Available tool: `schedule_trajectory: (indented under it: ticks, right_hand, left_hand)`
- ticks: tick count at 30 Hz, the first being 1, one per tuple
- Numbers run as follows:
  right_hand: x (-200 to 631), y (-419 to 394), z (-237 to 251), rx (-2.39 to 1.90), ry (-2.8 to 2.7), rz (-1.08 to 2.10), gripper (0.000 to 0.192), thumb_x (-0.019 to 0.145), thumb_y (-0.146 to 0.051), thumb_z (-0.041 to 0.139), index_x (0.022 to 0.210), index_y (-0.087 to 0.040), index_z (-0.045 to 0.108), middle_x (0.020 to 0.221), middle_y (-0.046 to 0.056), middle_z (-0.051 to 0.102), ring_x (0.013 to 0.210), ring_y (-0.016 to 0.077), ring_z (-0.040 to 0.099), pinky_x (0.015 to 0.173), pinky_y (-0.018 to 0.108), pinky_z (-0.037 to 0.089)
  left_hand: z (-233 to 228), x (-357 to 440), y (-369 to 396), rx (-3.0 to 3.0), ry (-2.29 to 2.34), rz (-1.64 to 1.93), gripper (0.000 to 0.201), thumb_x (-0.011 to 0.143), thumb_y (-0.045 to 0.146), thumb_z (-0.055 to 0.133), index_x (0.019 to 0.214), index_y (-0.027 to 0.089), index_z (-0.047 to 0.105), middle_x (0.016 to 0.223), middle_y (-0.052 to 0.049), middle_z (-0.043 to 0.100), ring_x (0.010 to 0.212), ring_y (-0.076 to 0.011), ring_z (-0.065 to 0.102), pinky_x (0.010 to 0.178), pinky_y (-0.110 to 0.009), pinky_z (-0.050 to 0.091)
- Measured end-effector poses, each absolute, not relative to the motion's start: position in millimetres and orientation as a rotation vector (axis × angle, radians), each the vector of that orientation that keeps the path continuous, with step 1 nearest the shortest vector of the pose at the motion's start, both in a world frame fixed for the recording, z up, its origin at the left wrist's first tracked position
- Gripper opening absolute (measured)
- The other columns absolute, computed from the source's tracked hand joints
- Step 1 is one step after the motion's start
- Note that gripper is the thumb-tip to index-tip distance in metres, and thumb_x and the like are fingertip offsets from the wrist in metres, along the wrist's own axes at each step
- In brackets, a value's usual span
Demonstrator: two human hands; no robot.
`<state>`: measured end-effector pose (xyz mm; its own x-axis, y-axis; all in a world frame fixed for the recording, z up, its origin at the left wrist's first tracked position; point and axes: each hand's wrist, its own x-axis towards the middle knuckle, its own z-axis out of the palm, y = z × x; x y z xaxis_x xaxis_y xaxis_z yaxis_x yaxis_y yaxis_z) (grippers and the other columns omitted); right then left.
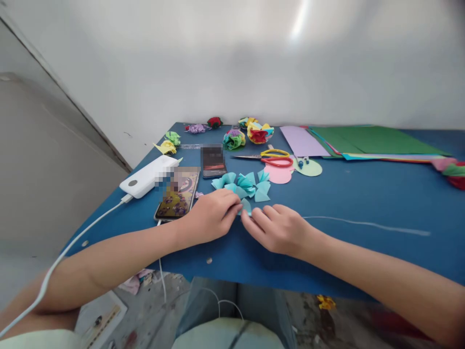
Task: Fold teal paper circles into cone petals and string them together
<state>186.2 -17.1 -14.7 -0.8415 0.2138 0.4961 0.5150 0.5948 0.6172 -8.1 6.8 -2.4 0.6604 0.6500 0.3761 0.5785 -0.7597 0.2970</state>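
On the blue table, the left hand and right hand meet fingertip to fingertip, both pinching a small light-blue folded paper piece, just below a cluster of similar pieces.

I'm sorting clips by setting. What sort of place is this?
Probably a home or makeshift paper-craft table against a bare wall. Both hands, left hand and right hand, pinch a folded light-blue paper piece on the blue tabletop, with scissors and coloured paper sheets behind.
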Motion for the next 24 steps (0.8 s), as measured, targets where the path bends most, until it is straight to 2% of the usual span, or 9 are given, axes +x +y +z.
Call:
schedule_trajectory:
  ticks: [2, 5, 8, 11, 13, 15, 18, 21, 24]
  right_hand:
    - [192, -14, -9, -0.595, -2.488, -1.117, 0.012, 0.085, -0.017, 0.048, 0.091, -0.013, 0.058, 0.058, -0.002, 0.047, 0.049, 0.0108, 0.038, 0.049, 0.029, 0.020]
    - [206, -5, 4, -0.667, -2.508, -1.157, 0.011, 0.085, -0.015, 0.048, 0.088, -0.014, 0.058, 0.061, -0.001, 0.047, 0.053, 0.0113, 0.039, 0.051, 0.029, 0.021]
    - [218, 2, 13, -0.887, -2.400, -1.229, 0.011, 0.086, -0.014, 0.047, 0.084, -0.014, 0.057, 0.064, 0.000, 0.049, 0.059, 0.0120, 0.041, 0.053, 0.028, 0.023]
    - [220, -3, 15, -0.930, -2.329, -1.144, 0.012, 0.086, -0.019, 0.048, 0.079, -0.014, 0.057, 0.062, 0.000, 0.049, 0.058, 0.0125, 0.040, 0.053, 0.028, 0.024]
    - [215, -12, 12, -0.789, -2.394, -0.972, 0.017, 0.087, -0.024, 0.045, 0.082, -0.013, 0.058, 0.065, 0.003, 0.052, 0.061, 0.0138, 0.042, 0.054, 0.029, 0.026]
    - [208, -20, 7, -0.676, -2.463, -0.854, 0.030, 0.090, -0.030, 0.035, 0.082, -0.012, 0.059, 0.067, 0.005, 0.053, 0.061, 0.0152, 0.043, 0.053, 0.030, 0.025]
    - [200, -24, -1, -0.642, -2.473, -0.828, 0.044, 0.093, -0.038, 0.027, 0.071, -0.014, 0.057, 0.060, 0.004, 0.050, 0.057, 0.0153, 0.039, 0.053, 0.031, 0.023]
    - [195, -21, -9, -0.700, -2.424, -0.900, 0.034, 0.090, -0.031, 0.038, 0.066, -0.015, 0.055, 0.055, 0.001, 0.045, 0.054, 0.0137, 0.035, 0.052, 0.031, 0.020]
    - [195, -17, -14, -0.717, -2.424, -0.896, 0.029, 0.088, -0.026, 0.041, 0.065, -0.015, 0.055, 0.055, 0.001, 0.044, 0.054, 0.0135, 0.035, 0.052, 0.031, 0.020]
  left_hand:
    - [-4, -9, 8, 2.836, 1.069, 0.728, 0.015, 0.089, 0.020, 0.039, 0.081, 0.015, 0.051, 0.078, -0.004, 0.055, 0.078, -0.0166, 0.053, 0.070, -0.027, 0.043]
    - [-2, -12, 10, 2.941, 1.229, 0.821, 0.018, 0.090, 0.020, 0.037, 0.081, 0.014, 0.051, 0.077, -0.005, 0.054, 0.076, -0.0171, 0.052, 0.067, -0.028, 0.042]
    - [0, -12, 5, 3.173, 1.255, 0.934, 0.017, 0.089, 0.018, 0.040, 0.077, 0.013, 0.052, 0.069, -0.004, 0.052, 0.066, -0.0159, 0.051, 0.058, -0.027, 0.039]
    - [-3, -7, -13, 3.591, 0.719, 0.953, 0.012, 0.085, 0.017, 0.048, 0.081, 0.011, 0.058, 0.063, -0.001, 0.049, 0.056, -0.0138, 0.047, 0.048, -0.027, 0.031]
    - [-8, -2, -25, 3.720, 0.455, 0.953, 0.018, 0.085, 0.021, 0.048, 0.086, 0.008, 0.061, 0.080, -0.007, 0.056, 0.068, -0.0161, 0.053, 0.051, -0.028, 0.034]
    - [-12, 1, -30, 3.759, 0.424, 1.096, 0.019, 0.084, 0.020, 0.048, 0.085, 0.008, 0.063, 0.084, -0.008, 0.056, 0.075, -0.0180, 0.054, 0.054, -0.029, 0.036]
    - [-14, 1, -22, 3.783, 0.344, 1.178, 0.021, 0.086, 0.021, 0.047, 0.090, 0.009, 0.064, 0.086, -0.008, 0.058, 0.077, -0.0175, 0.054, 0.054, -0.029, 0.037]
    - [-13, 0, -8, 3.808, 0.423, 1.095, 0.016, 0.085, 0.019, 0.049, 0.082, 0.010, 0.063, 0.081, -0.008, 0.060, 0.074, -0.0169, 0.054, 0.055, -0.029, 0.037]
    - [-14, 0, -1, 3.819, 0.436, 0.985, 0.014, 0.084, 0.018, 0.050, 0.079, 0.010, 0.061, 0.080, -0.008, 0.061, 0.074, -0.0177, 0.054, 0.055, -0.029, 0.036]
